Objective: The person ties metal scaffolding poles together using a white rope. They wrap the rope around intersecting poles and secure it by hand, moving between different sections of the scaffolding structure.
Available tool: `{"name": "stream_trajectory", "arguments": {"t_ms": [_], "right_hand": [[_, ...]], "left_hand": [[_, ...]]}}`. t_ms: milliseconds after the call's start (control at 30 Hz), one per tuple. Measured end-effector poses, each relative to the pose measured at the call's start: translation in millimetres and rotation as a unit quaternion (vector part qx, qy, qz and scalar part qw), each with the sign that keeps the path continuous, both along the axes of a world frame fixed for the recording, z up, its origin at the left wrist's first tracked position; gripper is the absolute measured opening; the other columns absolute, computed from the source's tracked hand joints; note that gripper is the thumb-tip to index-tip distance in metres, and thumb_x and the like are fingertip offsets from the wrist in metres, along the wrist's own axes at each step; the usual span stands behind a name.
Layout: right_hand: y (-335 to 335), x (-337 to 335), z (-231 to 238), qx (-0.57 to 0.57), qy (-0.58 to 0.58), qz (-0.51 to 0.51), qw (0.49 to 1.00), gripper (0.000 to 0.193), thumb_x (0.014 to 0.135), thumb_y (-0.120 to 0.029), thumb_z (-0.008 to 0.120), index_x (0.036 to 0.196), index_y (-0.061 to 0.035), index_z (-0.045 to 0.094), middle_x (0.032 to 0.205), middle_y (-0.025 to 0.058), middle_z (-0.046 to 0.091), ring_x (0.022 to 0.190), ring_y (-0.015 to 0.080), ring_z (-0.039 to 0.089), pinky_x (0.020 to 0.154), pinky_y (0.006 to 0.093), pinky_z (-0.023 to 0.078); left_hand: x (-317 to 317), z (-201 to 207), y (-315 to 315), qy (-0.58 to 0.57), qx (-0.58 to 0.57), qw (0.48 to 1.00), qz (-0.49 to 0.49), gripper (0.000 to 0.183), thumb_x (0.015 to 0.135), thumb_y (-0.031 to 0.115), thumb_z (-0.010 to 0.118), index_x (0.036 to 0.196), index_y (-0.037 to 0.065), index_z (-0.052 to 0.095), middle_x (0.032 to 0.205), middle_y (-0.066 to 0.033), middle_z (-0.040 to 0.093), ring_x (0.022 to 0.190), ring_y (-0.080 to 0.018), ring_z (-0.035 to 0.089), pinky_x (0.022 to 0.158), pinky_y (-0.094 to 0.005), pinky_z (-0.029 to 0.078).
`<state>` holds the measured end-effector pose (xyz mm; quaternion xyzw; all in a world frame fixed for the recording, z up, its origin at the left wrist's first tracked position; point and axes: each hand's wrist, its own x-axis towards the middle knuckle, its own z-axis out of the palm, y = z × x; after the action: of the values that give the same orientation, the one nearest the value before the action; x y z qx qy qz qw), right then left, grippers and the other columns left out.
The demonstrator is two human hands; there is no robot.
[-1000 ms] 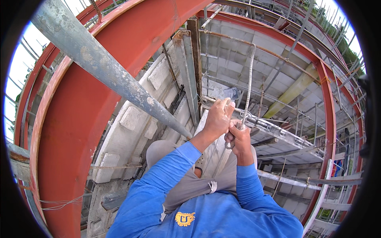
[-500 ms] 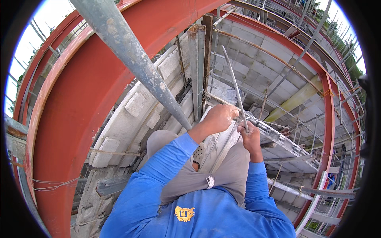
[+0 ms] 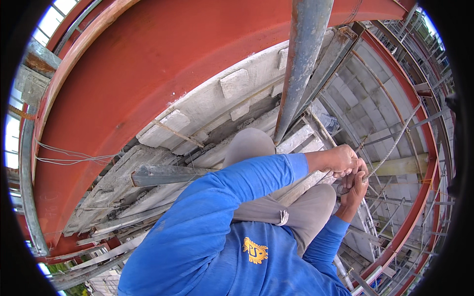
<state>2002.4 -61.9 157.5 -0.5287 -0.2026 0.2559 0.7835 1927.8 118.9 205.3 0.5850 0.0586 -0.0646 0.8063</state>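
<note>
My left hand (image 3: pixel 341 161) reaches across in front of my knees, its fingers closed in a pinch right against my right hand. Whatever is between those fingertips is too small to make out. My right hand (image 3: pixel 355 190) is closed around the lower end of a thin grey metal rod (image 3: pixel 393 146). From there the rod slants up and away to the right. The two hands meet just beyond my right knee (image 3: pixel 316 204), and their fingers partly hide each other.
A scuffed grey steel pipe (image 3: pixel 302 59) rises in front of me beside my left knee. A wide red steel beam (image 3: pixel 128 74) curves across the left and top. Rough concrete ledges (image 3: pixel 192 121) lie below it. Scaffold poles and a block wall (image 3: pixel 365 84) stand to the right.
My view has turned, and both hands now appear farther right and lower. The left hand has come close against the right. The rod has tipped from nearly upright to leaning right.
</note>
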Motion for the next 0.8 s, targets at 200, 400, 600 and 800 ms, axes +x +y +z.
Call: {"name": "stream_trajectory", "arguments": {"t_ms": [200, 400, 600, 800], "right_hand": [[4, 16, 23, 0.057, -0.006, 0.029, 0.998, 0.032, 0.098, -0.036, 0.079, 0.102, -0.0087, 0.064, 0.084, -0.0043, 0.054, 0.061, 0.0027, 0.046, 0.051, 0.0195, 0.036], [25, 11, 44, 0.098, -0.062, -0.010, 0.993, 0.037, 0.095, -0.042, 0.081, 0.095, -0.0095, 0.062, 0.093, -0.0008, 0.055, 0.072, 0.0063, 0.048, 0.062, 0.0225, 0.040], [5, 13, 49, 0.080, -0.063, 0.025, 0.995, 0.030, 0.085, -0.027, 0.091, 0.097, -0.0047, 0.074, 0.098, 0.0024, 0.061, 0.076, 0.0098, 0.059, 0.057, 0.0235, 0.041], [-5, 5, 60, 0.119, -0.082, 0.010, 0.990, 0.027, 0.091, -0.025, 0.086, 0.093, -0.0042, 0.069, 0.094, 0.0033, 0.058, 0.071, 0.0103, 0.055, 0.058, 0.0248, 0.041]], "left_hand": [[3, 9, 7, 0.006, -0.187, 0.975, -0.117, 0.043, 0.097, 0.043, 0.077, 0.097, 0.001, 0.071, 0.070, -0.0026, 0.068, 0.053, -0.0095, 0.065, 0.047, -0.0267, 0.057], [-7, 33, 8, 0.000, -0.254, 0.951, -0.178, 0.039, 0.102, 0.041, 0.071, 0.103, 0.001, 0.069, 0.068, 0.0013, 0.066, 0.051, -0.0078, 0.064, 0.047, -0.0251, 0.055], [2, 38, 6, 0.011, -0.281, 0.946, -0.161, 0.042, 0.102, 0.045, 0.069, 0.103, 0.003, 0.068, 0.065, 0.0034, 0.063, 0.046, -0.0044, 0.057, 0.041, -0.0210, 0.048], [7, 33, 4, -0.004, -0.238, 0.947, -0.214, 0.042, 0.101, 0.045, 0.071, 0.110, 0.003, 0.068, 0.078, -0.0025, 0.069, 0.060, -0.0092, 0.068, 0.054, -0.0253, 0.056]]}}
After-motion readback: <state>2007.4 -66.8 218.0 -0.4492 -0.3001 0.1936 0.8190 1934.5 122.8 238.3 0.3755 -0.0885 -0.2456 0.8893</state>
